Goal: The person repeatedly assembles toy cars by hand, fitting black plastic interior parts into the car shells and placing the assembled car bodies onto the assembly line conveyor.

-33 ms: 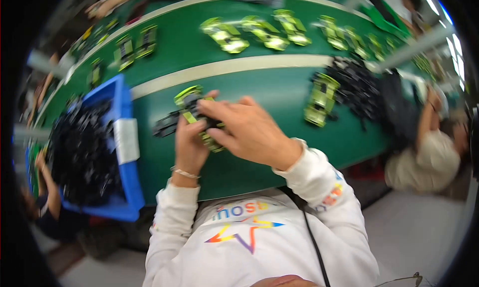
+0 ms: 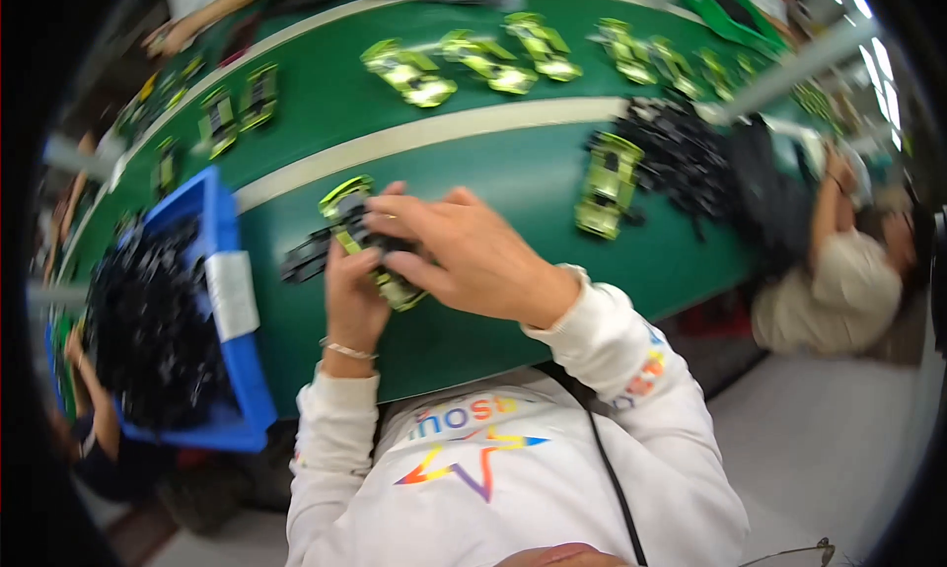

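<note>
A lime-green and black toy car (image 2: 400, 293) is held between my two hands above the green tabletop. My left hand (image 2: 355, 296) grips it from below and along its near side, thumb on top. Across the car's middle lies my right hand (image 2: 478, 251), its thumb and fingers closed on the upper side and hiding most of that part. Whether a small piece is under the right fingertips cannot be seen. Black plastic parts (image 2: 308, 256) lie on the table just left of the car.
At my left stands a blue bin (image 2: 252, 389) heaped with black parts (image 2: 148, 340). Another green car (image 2: 608, 185) rests to the right, beside a pile of black parts (image 2: 681, 163). Beyond the pale divider (image 2: 434, 138), several green cars (image 2: 409, 74) sit on the belt. Co-workers are on both sides.
The whole view has shifted, so most things stand slightly further left in the picture. Both my hands keep their hold on the toy car.
</note>
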Action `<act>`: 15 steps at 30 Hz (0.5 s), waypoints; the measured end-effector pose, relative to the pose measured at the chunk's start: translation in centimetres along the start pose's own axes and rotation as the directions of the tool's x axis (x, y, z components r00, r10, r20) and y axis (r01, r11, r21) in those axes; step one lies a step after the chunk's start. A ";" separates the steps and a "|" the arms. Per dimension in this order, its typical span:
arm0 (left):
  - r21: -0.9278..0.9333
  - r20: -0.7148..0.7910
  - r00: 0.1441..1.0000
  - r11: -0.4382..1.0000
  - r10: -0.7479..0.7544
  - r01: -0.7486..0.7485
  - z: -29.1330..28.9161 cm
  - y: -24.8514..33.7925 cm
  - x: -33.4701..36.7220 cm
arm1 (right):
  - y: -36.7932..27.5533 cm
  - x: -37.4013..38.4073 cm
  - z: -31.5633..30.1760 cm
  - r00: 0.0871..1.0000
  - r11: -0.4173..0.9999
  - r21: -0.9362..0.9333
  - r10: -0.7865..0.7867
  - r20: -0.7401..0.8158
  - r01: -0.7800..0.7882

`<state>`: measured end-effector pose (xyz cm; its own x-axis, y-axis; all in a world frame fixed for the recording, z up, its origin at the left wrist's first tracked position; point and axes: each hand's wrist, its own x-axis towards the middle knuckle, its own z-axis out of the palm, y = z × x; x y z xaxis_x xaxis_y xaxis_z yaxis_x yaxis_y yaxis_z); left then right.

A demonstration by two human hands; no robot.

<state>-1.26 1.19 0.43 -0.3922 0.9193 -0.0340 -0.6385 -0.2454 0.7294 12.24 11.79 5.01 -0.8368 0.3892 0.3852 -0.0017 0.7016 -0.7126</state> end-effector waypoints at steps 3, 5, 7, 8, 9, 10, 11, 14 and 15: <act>0.157 -0.063 0.998 0.988 0.016 -0.006 -0.4 -0.2 0.2 | 0.1 -1.0 -2.4 0.995 0.995 0.098 0.029 -0.099 -0.019; 0.095 -0.004 0.999 0.994 0.046 -0.045 1.0 -0.6 1.0 | 0.2 -3.5 -5.2 0.952 0.999 0.005 0.035 -0.305 -0.035; 0.113 -0.112 0.990 0.991 0.084 -0.071 0.6 -0.6 1.8 | 1.4 -7.1 -8.2 0.857 0.977 -0.021 0.175 -0.484 -0.211; 0.094 -0.126 0.988 0.993 0.087 -0.075 0.2 -0.6 2.0 | 3.1 -9.4 -9.6 0.836 0.947 -0.151 0.166 -0.523 -0.282; 0.096 -0.129 0.988 0.992 0.087 -0.075 0.3 -0.7 2.1 | 4.1 -11.4 -11.0 0.822 0.869 -0.299 0.188 -0.537 -0.394; 0.106 -0.118 0.990 0.992 0.075 -0.063 0.4 -0.8 2.3 | 4.5 -13.0 -11.8 0.761 0.793 -0.269 0.337 -0.554 -0.546; 0.122 -0.112 0.991 0.991 0.066 -0.052 0.6 -0.8 2.3 | 5.9 -14.4 -12.3 0.820 0.699 -0.506 0.204 -0.535 -0.504; 0.098 -0.048 0.999 0.995 0.021 -0.016 1.4 -1.6 2.0 | 8.2 -17.0 -12.0 0.855 0.662 -0.565 0.243 -0.458 -0.492; 0.091 -0.026 1.000 0.996 0.014 -0.012 1.9 -2.1 2.0 | 8.3 -17.5 -11.9 0.848 0.678 -0.542 0.246 -0.470 -0.497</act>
<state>0.50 4.15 0.14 -0.4184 0.9073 -0.0418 -0.5714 -0.2272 0.7886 33.40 17.90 -0.70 -0.4525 0.7831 0.4265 0.7114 0.6054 -0.3569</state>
